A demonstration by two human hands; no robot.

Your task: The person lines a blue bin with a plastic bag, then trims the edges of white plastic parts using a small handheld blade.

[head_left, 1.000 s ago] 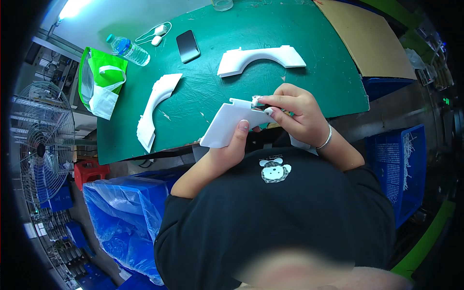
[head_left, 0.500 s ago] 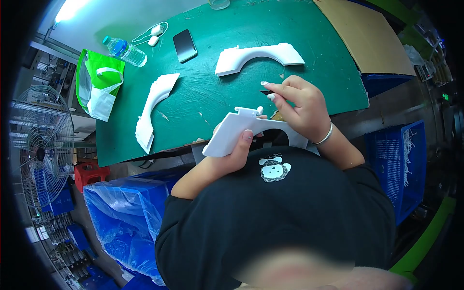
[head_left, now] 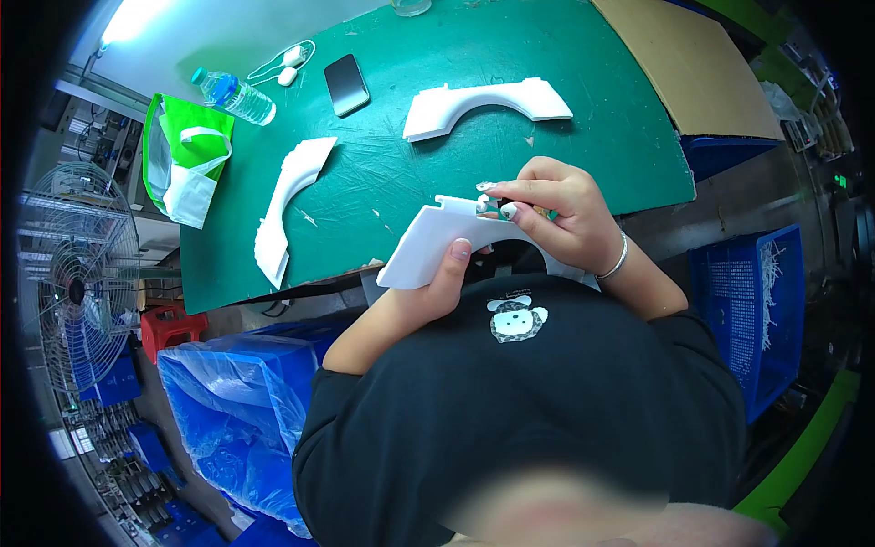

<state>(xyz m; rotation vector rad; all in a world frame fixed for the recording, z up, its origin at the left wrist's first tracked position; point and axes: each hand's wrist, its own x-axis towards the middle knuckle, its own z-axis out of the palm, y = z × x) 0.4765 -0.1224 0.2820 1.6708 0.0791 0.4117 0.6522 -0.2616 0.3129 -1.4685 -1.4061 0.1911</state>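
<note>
My left hand (head_left: 444,277) grips a white curved plastic part (head_left: 415,248) near the table's front edge, thumb on its face. At the part's upper corner, by a small tab, my right hand (head_left: 567,211) pinches a small dark tool (head_left: 504,204) between thumb and fingers; most of it is hidden. A second white arched part (head_left: 488,98) lies farther back on the green table (head_left: 383,173). Another white curved part (head_left: 292,205) rests to the left.
Behind are a phone (head_left: 347,86), a white cable with plug (head_left: 293,56), a water bottle (head_left: 239,98) and a green bag (head_left: 196,146). Cardboard (head_left: 697,68) covers the right side. Blue crates stand at lower left (head_left: 246,365) and right (head_left: 747,319).
Since half a second ago, my right hand has come down from above the held part back to its corner. The held part has tilted slightly and shifted a little left.
</note>
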